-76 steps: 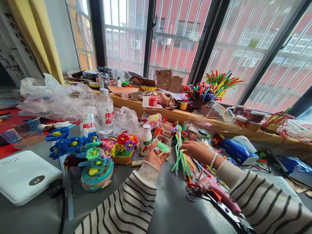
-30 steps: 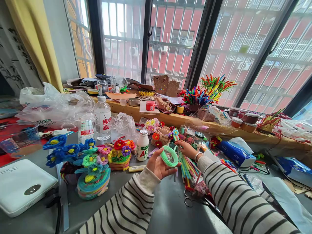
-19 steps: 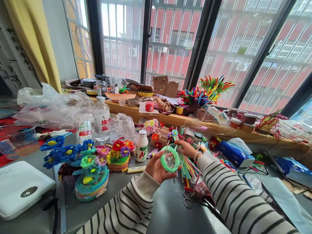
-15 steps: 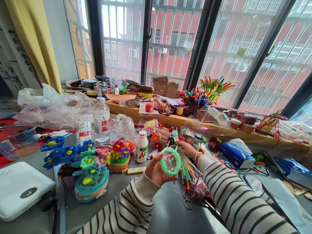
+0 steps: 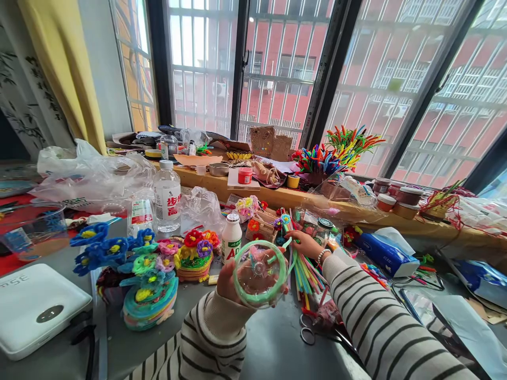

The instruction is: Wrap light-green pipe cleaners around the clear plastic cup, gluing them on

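Observation:
My left hand (image 5: 226, 279) is wrapped around a clear plastic cup (image 5: 257, 282), tilted so that one round end faces me. Pale green pipe cleaner (image 5: 241, 295) runs as a fuzzy ring around the cup. To the right, my right hand (image 5: 306, 246) has its fingers pinched on a loose length of the same green pipe cleaner beside the cup. Just below that hand lies a bundle of pastel pipe cleaners (image 5: 304, 277). Behind my left hand stands a white milk bottle (image 5: 232, 233), partly covered by the cup.
Pipe-cleaner flowers on coiled bases (image 5: 149, 301) and a white device (image 5: 41, 309) occupy the left. Scissors (image 5: 307, 335) lie below the bundle. A water bottle (image 5: 167, 198) stands at back left; a blue tissue pack (image 5: 386, 253) is at right.
My left hand has turned the cup so its round end faces me, shifting it slightly left and closer. A green pipe-cleaner length now shows at my right fingertips.

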Available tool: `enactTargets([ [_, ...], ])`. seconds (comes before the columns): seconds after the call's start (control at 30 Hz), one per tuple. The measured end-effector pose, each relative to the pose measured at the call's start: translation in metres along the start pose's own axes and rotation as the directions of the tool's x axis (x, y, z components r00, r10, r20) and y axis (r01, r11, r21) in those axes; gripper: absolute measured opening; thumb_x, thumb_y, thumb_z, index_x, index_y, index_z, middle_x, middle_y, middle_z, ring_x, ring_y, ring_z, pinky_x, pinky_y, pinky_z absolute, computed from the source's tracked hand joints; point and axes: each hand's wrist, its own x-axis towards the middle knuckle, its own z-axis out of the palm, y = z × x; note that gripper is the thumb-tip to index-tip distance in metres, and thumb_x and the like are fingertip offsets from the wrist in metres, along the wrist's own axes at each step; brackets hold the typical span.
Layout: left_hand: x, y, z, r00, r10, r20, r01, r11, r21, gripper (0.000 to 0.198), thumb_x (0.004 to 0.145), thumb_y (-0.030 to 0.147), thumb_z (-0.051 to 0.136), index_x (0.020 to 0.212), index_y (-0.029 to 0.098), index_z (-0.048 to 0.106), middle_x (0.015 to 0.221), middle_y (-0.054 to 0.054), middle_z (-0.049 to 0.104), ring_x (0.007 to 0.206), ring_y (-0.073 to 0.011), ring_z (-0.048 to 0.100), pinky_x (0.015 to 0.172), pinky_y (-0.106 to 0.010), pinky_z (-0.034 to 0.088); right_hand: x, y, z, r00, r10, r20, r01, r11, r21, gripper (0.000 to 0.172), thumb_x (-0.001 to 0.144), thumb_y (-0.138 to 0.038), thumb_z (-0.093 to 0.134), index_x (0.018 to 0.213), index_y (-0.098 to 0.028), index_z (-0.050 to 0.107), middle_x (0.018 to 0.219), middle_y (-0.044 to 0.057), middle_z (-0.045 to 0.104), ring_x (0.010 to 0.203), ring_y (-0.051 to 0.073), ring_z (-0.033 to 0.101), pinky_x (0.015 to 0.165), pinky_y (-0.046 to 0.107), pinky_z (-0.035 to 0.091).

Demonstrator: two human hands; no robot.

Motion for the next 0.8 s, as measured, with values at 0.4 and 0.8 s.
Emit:
enactTargets([
  [0.4,0.0,0.02,0.044,0.999,0.012,0.037,-0.016,0.995,0.1,0.058,0.051,0.048,0.065,0.101,0.019,0.063,0.09,-0.008,0.063,0.064,-0.0197,0.06,0.034,-0.019,0.041,0.002,0.003,0.001,1.0,0.012,0.004,-0.012,0.998,0.055,0.028,0.084,-0.029,0.047,0.109,-0.016,0.05,0.11,0.007,0.053,0.092,0.017,0.054,0.078,0.038,0.046],
  [0.8,0.002,0.019,0.011,0.993,0.071,-0.095,-0.07,0.997,0.015,0.048,0.06,0.044,0.062,0.1,0.018,0.06,0.099,-0.008,0.064,0.075,-0.0209,0.062,0.05,-0.022,0.05,-0.056,0.002,-0.067,0.983,0.184,0.017,-0.181,0.935,0.306,0.025,0.083,-0.033,0.048,0.095,-0.012,0.056,0.091,0.003,0.059,0.078,0.014,0.057,0.069,0.032,0.047],
])
